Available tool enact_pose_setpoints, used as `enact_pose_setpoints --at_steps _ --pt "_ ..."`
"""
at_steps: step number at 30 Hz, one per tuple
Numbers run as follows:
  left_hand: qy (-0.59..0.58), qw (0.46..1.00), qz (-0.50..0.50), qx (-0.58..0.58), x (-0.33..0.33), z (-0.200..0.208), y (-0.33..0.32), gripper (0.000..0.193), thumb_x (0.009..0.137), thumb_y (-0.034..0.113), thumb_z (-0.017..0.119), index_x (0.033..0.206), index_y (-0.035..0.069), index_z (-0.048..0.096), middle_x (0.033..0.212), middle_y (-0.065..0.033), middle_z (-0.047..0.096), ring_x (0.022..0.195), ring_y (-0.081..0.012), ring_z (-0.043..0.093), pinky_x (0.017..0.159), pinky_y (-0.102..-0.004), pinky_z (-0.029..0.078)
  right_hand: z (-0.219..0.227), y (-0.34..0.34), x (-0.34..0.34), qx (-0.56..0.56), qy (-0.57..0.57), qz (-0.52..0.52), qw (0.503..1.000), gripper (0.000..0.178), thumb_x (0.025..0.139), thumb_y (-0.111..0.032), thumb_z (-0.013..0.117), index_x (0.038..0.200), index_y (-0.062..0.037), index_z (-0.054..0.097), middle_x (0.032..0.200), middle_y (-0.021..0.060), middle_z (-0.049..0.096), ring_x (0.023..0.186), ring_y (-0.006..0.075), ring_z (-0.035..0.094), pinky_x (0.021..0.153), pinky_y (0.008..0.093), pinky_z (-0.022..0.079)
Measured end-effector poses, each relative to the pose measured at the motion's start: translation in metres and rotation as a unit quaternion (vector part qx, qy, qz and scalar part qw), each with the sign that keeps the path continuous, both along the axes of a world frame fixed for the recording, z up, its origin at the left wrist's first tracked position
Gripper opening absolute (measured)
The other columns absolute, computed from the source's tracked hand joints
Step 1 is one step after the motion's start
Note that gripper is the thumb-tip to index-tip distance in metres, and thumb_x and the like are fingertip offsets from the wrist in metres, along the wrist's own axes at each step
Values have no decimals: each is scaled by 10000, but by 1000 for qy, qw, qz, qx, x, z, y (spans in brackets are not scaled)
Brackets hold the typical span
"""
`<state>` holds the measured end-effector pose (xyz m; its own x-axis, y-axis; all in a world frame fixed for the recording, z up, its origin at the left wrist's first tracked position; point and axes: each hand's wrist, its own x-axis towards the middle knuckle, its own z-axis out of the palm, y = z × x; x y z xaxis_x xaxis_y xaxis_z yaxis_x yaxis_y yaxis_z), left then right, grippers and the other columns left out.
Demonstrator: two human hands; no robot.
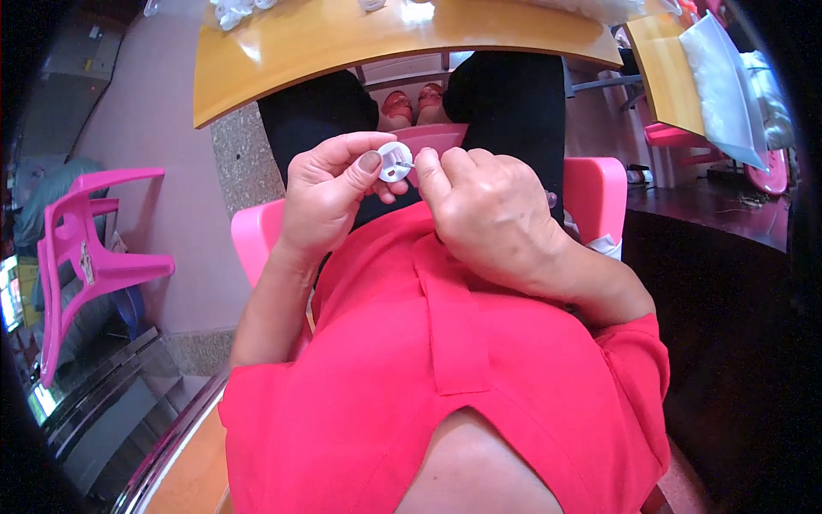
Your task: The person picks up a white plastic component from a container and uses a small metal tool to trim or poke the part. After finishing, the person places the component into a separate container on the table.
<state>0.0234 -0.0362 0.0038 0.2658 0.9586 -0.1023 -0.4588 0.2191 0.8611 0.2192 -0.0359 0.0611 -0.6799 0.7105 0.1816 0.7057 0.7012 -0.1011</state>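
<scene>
My left hand (330, 193) pinches a small round white plastic part (392, 152) between thumb and fingers, in front of my red top. It looks like a shallow cup, with its hollow side turned toward my right hand. A thin metal shaft (406, 164) runs from my right hand (497, 210) to the inside of this cup. The right fingers are closed around the shaft's other end, so whatever handle it may have is hidden. Whether the shaft's tip touches the plastic or sits in a hole is too small to tell.
A yellow wooden table (368, 38) stands just beyond my knees, with several white pieces (235, 12) on its far left. At right, a white bag (723, 94) lies on another wooden surface. A pink plastic chair (111, 261) stands at left; pink armrests (595, 193) flank me.
</scene>
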Motion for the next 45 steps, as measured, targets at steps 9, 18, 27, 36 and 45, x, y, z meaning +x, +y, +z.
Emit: enact_pose_setpoints --at_steps 9,18,27,36,45 --pt "29 999 4 13 1 -2 0 230 926 67 568 1121 -46 612 918 -125 670 765 -174 655 658 -264 541 0 0 -5 -14 -27 16 999 135 757 -94 580 839 10 554 673 93 555 619 210 625 515 307 506" --pt "59 998 11 11 2 -1 -3 185 917 29 565 1065 -58 634 882 -121 671 730 -148 635 637 -253 534 0 4 -6 -23 -44 64 997 120 771 -100 571 825 7 567 667 107 576 602 215 634 499 306 503" --pt "119 993 -11 -15 4 -4 1 152 922 22 546 1011 -64 635 870 -117 669 698 -140 624 622 -248 524 9 16 -3 -58 -108 178 976 129 763 -85 561 828 26 572 691 148 622 602 232 642 487 326 499" --pt "-53 997 -13 -56 -1 -3 6 239 979 130 469 1098 -52 567 944 -174 654 728 -231 662 612 -290 538 7 5 3 -68 50 6 996 190 681 -19 630 822 -2 503 667 127 574 635 267 641 523 343 515" --pt "-40 998 7 -45 -1 -2 2 238 984 135 460 1106 -50 544 964 -187 650 759 -249 667 649 -313 547 7 1 -2 -60 22 -6 998 122 728 -36 595 804 0 508 664 131 586 607 247 649 504 325 518"
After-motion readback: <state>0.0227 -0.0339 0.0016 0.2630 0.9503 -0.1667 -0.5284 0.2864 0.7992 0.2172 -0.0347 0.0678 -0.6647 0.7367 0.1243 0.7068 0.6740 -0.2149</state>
